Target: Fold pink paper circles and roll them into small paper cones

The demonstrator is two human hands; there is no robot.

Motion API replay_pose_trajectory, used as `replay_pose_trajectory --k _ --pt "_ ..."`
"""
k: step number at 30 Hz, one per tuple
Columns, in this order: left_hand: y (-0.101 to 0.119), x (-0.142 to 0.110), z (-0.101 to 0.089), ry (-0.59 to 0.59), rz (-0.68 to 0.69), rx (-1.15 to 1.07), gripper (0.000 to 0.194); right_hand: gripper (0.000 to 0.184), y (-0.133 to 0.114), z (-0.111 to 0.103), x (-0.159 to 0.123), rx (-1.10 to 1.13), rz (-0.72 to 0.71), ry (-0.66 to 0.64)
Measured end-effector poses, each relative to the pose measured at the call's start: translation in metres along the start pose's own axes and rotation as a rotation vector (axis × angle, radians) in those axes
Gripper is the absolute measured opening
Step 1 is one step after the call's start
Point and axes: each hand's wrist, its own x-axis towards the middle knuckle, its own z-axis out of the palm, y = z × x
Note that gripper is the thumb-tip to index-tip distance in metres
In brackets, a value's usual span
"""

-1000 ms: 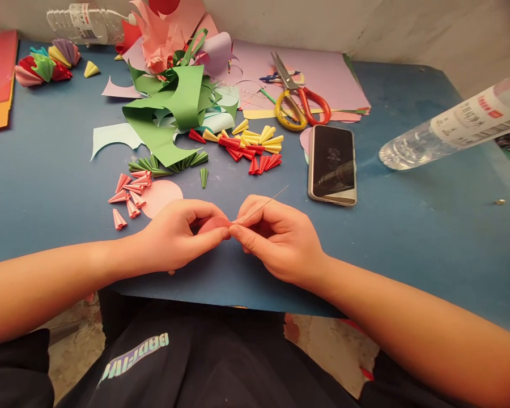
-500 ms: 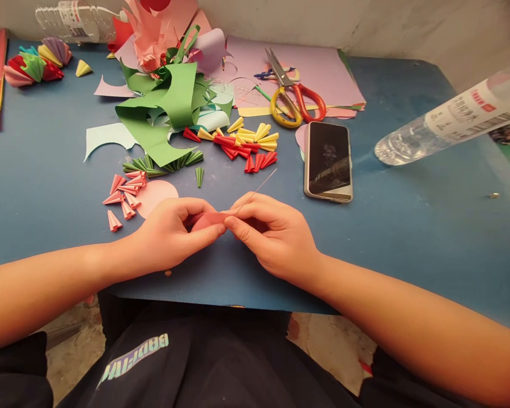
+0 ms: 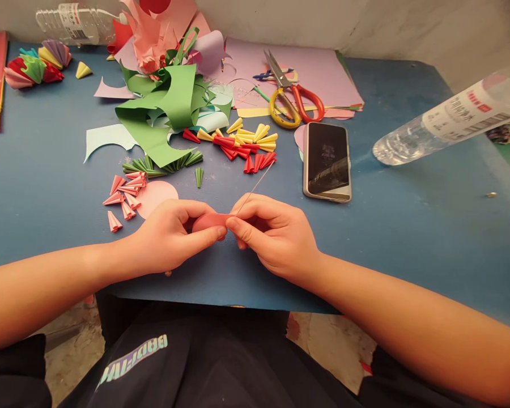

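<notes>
A curved piece of pink paper [image 3: 210, 220] is held between my two hands just above the table's near edge. My left hand [image 3: 164, 237] is closed on its left part, thumb in front and fingers behind. With thumb and fingertips, my right hand [image 3: 283, 235] pinches the paper's right end together with a thin stick [image 3: 260, 182], which slants up to the right. The stick's lower end is hidden in the fingers. A flat pink paper circle [image 3: 157, 197] lies behind my left hand, beside several small pink paper cones [image 3: 128, 211].
Green cones [image 3: 147, 166], red cones [image 3: 238, 148] and yellow cones [image 3: 259, 134] lie beyond my hands. Green paper scraps [image 3: 176, 93] are heaped behind them. A phone [image 3: 327, 161], scissors [image 3: 289, 93] and a leaning water bottle [image 3: 446, 122] stand to the right on the blue table [image 3: 408, 238].
My right fingers have shifted slightly on the paper's end, and the stick's tip sits a little lower. More of the pink paper's face shows.
</notes>
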Motion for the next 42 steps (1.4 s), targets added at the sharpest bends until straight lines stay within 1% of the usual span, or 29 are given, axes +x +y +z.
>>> replay_pose_trajectory --k 7,11,13,16,18,21,23,26,31,34,38,42 --pt "0.0006 0.0005 -0.0011 -0.012 0.047 0.006 0.033 0.019 -0.0001 -0.0007 0.0009 -0.022 -0.056 -0.008" --pt "0.0016 0.0010 -0.0022 -0.001 0.114 0.068 0.034 0.020 -0.0013 -0.0008 0.0008 -0.040 -0.074 -0.001" --pt "0.0013 0.0011 -0.0025 0.005 0.161 0.107 0.035 0.020 -0.0015 -0.0007 0.0007 -0.043 -0.064 0.008" --pt "-0.0006 0.0010 -0.0021 0.023 0.206 0.149 0.037 0.019 -0.0014 -0.0006 0.0005 -0.028 -0.003 0.005" --pt "-0.0019 0.0010 -0.0014 0.035 0.193 0.158 0.034 0.019 -0.0012 -0.0007 0.0000 -0.005 0.041 -0.008" --pt "-0.0026 0.0011 -0.0006 0.051 0.135 0.156 0.027 0.020 -0.0016 -0.0007 -0.0008 0.029 0.079 -0.026" --pt "-0.0023 0.0012 -0.0005 0.054 0.119 0.153 0.027 0.023 -0.0023 -0.0005 -0.0009 0.037 0.087 -0.031" --pt "-0.0016 0.0009 -0.0006 0.054 0.132 0.152 0.032 0.025 -0.0029 -0.0002 -0.0002 0.045 0.086 -0.039" --pt "-0.0013 0.0005 -0.0009 0.073 0.085 0.121 0.035 0.011 -0.0004 -0.0003 0.0010 0.073 0.086 -0.013" --pt "-0.0016 0.0014 -0.0020 0.043 0.051 0.034 0.034 0.008 0.0015 -0.0001 0.0011 0.103 0.091 -0.012" --pt "-0.0035 0.0034 -0.0032 -0.038 -0.008 -0.093 0.036 0.007 0.0011 0.0001 0.0019 0.148 0.095 -0.016" --pt "-0.0038 0.0037 -0.0026 -0.066 -0.014 -0.116 0.036 0.009 -0.0005 -0.0005 0.0026 0.177 0.121 -0.007"
